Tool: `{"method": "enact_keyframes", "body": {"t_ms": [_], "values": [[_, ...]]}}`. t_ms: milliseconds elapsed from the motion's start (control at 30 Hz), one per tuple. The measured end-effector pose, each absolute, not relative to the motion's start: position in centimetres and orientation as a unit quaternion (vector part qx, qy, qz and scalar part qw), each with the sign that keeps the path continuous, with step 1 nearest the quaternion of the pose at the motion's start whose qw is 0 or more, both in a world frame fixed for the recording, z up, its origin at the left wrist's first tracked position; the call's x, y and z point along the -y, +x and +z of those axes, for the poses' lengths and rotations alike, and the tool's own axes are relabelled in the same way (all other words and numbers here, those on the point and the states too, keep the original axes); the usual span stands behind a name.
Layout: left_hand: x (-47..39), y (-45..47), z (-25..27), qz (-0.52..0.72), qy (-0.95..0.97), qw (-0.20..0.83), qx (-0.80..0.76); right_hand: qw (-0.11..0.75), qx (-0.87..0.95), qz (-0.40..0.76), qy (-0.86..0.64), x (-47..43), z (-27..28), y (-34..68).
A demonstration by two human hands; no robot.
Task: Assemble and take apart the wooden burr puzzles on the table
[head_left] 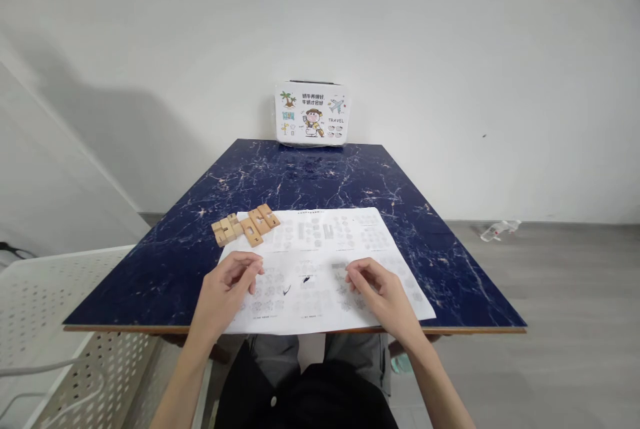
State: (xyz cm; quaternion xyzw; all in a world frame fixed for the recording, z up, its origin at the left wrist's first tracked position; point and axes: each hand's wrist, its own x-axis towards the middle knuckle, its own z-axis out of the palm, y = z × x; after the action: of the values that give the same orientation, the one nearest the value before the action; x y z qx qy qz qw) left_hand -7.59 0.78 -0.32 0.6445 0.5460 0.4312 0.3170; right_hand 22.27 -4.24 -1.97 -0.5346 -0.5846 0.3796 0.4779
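My left hand (235,286) rests on the left part of a printed paper sheet (327,309), its fingers curled in and the thumb against them. Across from it, my right hand (377,286) lies over the sheet's right part, curled the same way. Neither hand shows anything in it. Just beyond my left hand, at the sheet's far left corner, several notched wooden puzzle pieces (251,232) with numbers on them lie flat side by side. Faint diagrams and rows of text cover the paper. Two small dark marks (307,279) show between my hands.
A white cartoon-printed case (313,114) stands at the far edge of the dark blue marbled table (320,179), against the wall. To the left is a white perforated rack (45,302) with cables. A crumpled clear plastic item (500,229) lies on the floor at right.
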Motion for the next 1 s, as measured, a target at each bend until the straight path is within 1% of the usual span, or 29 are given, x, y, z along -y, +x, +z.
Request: {"method": "enact_keyframes", "body": {"t_ms": [1000], "values": [[-0.66,-7.83,-0.51,0.427,0.663,0.348,-0.507,0.466,0.591,0.383,-0.537,4.22,-2.43,22.11]]}}
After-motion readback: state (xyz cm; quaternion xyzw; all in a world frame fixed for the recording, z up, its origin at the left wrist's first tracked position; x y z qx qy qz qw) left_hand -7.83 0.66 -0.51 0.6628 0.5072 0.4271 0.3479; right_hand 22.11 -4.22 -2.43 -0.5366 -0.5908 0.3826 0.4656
